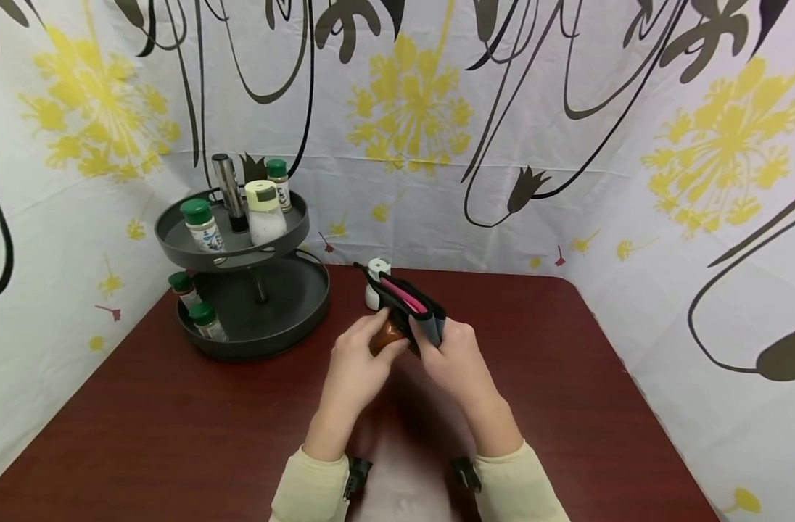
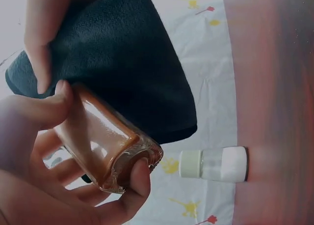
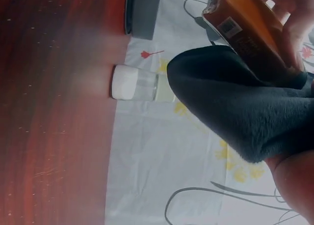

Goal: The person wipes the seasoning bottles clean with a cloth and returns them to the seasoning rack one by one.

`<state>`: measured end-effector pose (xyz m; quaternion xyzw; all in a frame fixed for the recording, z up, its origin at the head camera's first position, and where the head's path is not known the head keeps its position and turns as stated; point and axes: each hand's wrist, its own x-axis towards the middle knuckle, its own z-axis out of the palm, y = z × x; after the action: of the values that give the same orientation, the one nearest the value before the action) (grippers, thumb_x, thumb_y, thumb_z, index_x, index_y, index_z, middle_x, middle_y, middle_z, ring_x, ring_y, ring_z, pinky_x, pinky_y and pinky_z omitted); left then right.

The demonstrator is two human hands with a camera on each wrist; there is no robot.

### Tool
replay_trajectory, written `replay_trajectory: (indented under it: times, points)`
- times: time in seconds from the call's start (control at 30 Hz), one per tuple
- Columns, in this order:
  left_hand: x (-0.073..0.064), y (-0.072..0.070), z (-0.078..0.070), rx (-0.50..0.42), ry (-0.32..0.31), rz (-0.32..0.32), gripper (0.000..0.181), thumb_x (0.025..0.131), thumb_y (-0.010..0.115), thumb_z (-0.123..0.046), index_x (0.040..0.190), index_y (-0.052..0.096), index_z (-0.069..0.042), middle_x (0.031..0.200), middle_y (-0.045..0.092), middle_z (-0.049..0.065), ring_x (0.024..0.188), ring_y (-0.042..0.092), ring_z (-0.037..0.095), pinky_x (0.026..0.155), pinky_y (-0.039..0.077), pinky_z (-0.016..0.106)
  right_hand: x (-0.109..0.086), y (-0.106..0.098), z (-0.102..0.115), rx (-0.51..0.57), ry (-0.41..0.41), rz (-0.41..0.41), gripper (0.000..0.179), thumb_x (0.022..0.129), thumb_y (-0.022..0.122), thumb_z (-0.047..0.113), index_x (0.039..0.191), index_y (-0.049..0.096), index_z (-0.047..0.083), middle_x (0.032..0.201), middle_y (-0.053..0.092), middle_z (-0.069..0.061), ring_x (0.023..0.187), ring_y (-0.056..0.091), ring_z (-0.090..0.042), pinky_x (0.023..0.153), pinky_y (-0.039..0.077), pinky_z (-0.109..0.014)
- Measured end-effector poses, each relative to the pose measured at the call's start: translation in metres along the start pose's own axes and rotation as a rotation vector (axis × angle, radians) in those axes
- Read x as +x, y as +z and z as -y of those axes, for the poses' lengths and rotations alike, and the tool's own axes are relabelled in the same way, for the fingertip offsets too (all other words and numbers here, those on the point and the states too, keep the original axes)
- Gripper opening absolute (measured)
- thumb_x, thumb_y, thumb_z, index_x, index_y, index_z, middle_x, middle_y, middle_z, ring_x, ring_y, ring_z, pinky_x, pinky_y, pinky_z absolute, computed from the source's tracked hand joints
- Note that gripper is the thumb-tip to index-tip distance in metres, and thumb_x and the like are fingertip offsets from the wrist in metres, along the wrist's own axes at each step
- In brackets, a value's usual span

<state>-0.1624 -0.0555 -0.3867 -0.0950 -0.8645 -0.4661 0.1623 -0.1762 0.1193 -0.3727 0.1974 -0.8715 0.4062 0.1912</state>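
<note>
My left hand (image 1: 355, 366) grips a square-sided glass bottle (image 2: 98, 136) with brown-orange contents. Its fingers wrap the sides and one fingertip reaches the bottle's rounded end. A label with a barcode shows on the bottle in the right wrist view. In my right hand (image 1: 459, 362) is a dark grey fuzzy cloth (image 3: 235, 99), folded, with a pink layer visible in the head view. The cloth lies against the bottle, covering part of it. Just beyond both hands a clear jar (image 2: 211, 164) with white contents and a pale lid stands on the table.
A dark two-tier round rack (image 1: 254, 351) stands at the table's back left. Its upper tier holds green-capped jars (image 1: 204, 228), a yellow-lidded white jar (image 1: 265, 217) and a silver cylinder (image 1: 228, 188). Two green-capped jars (image 1: 207, 322) sit below. A patterned cloth (image 1: 397, 210) hangs behind the red-brown table (image 1: 208, 435).
</note>
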Motion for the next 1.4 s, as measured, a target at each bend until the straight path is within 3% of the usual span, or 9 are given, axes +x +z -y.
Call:
replay_trajectory:
  times: [0.17,0.37,0.6,0.77,0.87,1.03,1.2,1.3,1.4]
  points:
    - [0.002,-0.003,0.002,-0.008,-0.017,-0.059,0.059,0.096,0.081,-0.028,0.151,0.061,-0.014,0.143,0.07,0.009,0.133,0.067,0.031,0.106,0.055,0.056,-0.007,0.001,0.002,-0.049,-0.075,-0.018,0.028,0.107,0.066,0.022,0.129,0.073,0.005,0.077,0.068,-0.002,0.067,0.06,-0.012,0.066,0.055,-0.03]
    - [0.002,-0.005,0.002,-0.039,0.012,-0.057,0.045,0.097,0.08,-0.022,0.141,0.07,-0.017,0.131,0.074,0.005,0.118,0.072,0.026,0.099,0.059,0.052,-0.011,0.0,0.016,-0.113,-0.249,-0.114,0.045,0.1,0.072,0.012,0.143,0.064,0.001,0.139,0.071,-0.018,0.125,0.073,-0.032,0.101,0.06,-0.047]
    - [-0.003,0.002,-0.002,-0.001,0.097,-0.071,0.031,0.094,0.081,-0.013,0.125,0.074,-0.016,0.113,0.074,0.003,0.101,0.071,0.024,0.086,0.059,0.048,-0.007,0.001,0.021,-0.105,-0.258,-0.132,0.049,0.1,0.072,0.011,0.146,0.061,-0.003,0.146,0.066,-0.021,0.129,0.07,-0.036,0.101,0.059,-0.049]
    - [-0.006,0.007,-0.005,0.023,0.148,-0.084,0.048,0.095,0.082,-0.021,0.14,0.07,-0.018,0.129,0.074,0.004,0.12,0.071,0.027,0.098,0.059,0.053,-0.002,-0.001,0.021,-0.017,-0.064,-0.097,0.031,0.107,0.065,0.02,0.133,0.071,0.006,0.101,0.077,-0.01,0.084,0.074,-0.022,0.076,0.062,-0.037]
    - [-0.008,0.008,-0.005,0.012,0.122,-0.083,0.054,0.095,0.082,-0.024,0.145,0.067,-0.016,0.137,0.073,0.006,0.128,0.069,0.028,0.104,0.058,0.053,-0.004,-0.001,0.019,0.011,0.059,-0.076,0.025,0.109,0.063,0.026,0.116,0.077,0.006,0.068,0.059,-0.002,0.06,0.052,-0.016,0.059,0.048,-0.031]
    - [-0.009,0.01,-0.002,-0.027,0.088,-0.06,0.057,0.095,0.082,-0.024,0.148,0.064,-0.014,0.142,0.071,0.006,0.133,0.067,0.028,0.108,0.055,0.052,-0.01,-0.001,0.017,-0.069,0.075,-0.089,0.025,0.107,0.065,0.025,0.111,0.078,0.003,0.063,0.056,-0.001,0.058,0.052,-0.014,0.059,0.048,-0.031]
    - [-0.007,0.011,0.001,-0.069,0.11,-0.078,0.044,0.095,0.082,-0.019,0.138,0.072,-0.02,0.126,0.076,0.001,0.115,0.074,0.023,0.098,0.06,0.049,-0.014,-0.004,0.029,-0.206,-0.019,-0.09,0.032,0.103,0.069,0.018,0.13,0.072,0.001,0.105,0.08,-0.014,0.091,0.078,-0.027,0.08,0.064,-0.043]
    - [-0.007,0.01,0.002,-0.049,0.094,-0.085,0.029,0.094,0.081,-0.014,0.122,0.076,-0.02,0.112,0.076,0.001,0.102,0.075,0.021,0.088,0.061,0.046,-0.014,-0.004,0.036,-0.269,-0.079,-0.075,0.048,0.098,0.073,0.015,0.143,0.064,-0.002,0.141,0.071,-0.018,0.124,0.073,-0.035,0.099,0.061,-0.05]
    - [-0.008,0.01,0.002,-0.006,0.077,-0.09,0.019,0.094,0.079,-0.011,0.112,0.076,-0.016,0.104,0.074,0.002,0.095,0.073,0.022,0.081,0.059,0.043,-0.011,-0.002,0.041,-0.287,-0.122,-0.062,0.052,0.095,0.075,0.013,0.142,0.063,-0.005,0.146,0.066,-0.022,0.133,0.067,-0.037,0.104,0.057,-0.053]
